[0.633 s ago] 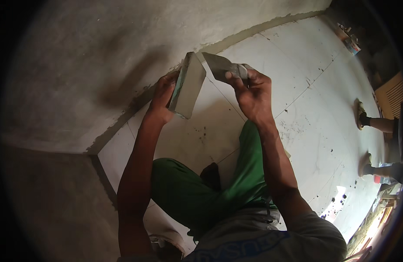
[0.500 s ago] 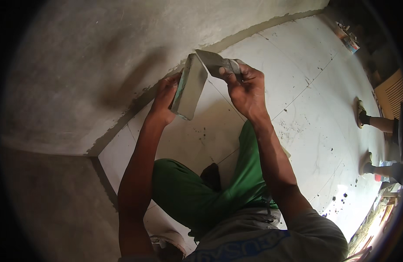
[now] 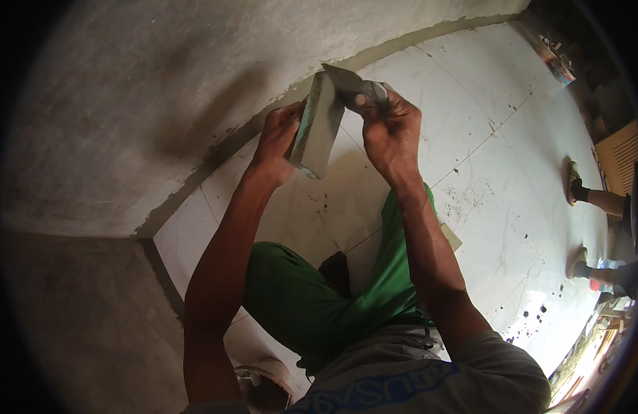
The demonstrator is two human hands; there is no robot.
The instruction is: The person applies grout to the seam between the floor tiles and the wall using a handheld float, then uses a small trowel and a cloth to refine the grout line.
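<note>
Now closer together, left fingers (image 3: 290, 112) grasp the block (image 3: 320, 134), right fingers (image 3: 399, 103) the scraper (image 3: 348, 81).

Lettering shows on the person's grey shirt (image 3: 502, 366): a row of large block capitals in a blue print (image 3: 395, 388) across the front, bent by the folds and (toward its left end) running down to the lower edge of view. The small container (image 3: 561, 72) at upper right bears coloured markings, too small to read.
</note>
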